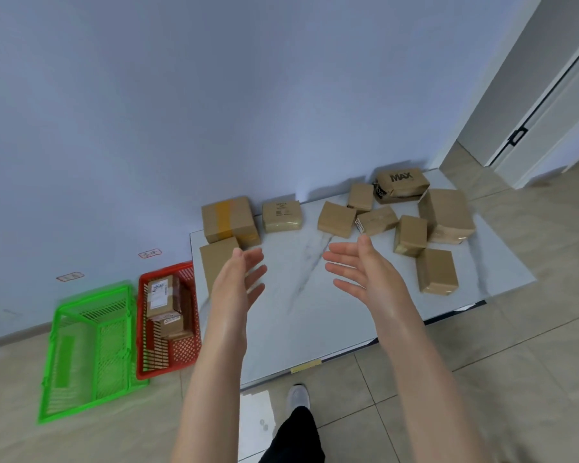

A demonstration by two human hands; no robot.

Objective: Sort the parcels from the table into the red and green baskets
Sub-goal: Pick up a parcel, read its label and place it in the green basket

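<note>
**Both hands empty over the table, parcels spread along its far edge**

The left hand and the right hand hover above the middle of the white marble-patterned table. Their palms are turned toward each other, the fingers are straight and spread, and neither holds anything.

At the table's far left corner sits a brown cardboard box with a yellow tape strip. Just in front of it, along the left edge, lies a flat brown cardboard parcel, partly hidden behind the left hand. Further along the far edge stands a small tan box with printed text on top.

Toward the far right corner, a cluster of plain brown boxes lies packed close, several touching. Behind them at the far edge is a brown box printed MAX, with a large brown box just beside it. Nearest the right edge is a smaller brown box.

On the tiled floor a red plastic mesh basket stands just beside the table's left edge. It holds brown parcels with white labels. A green plastic mesh basket stands just beside the red one, on the side away from the table. Two small red-framed wall labels hang above the baskets, their text too blurred to read. A grey shoe shows at the table's near edge.
</note>
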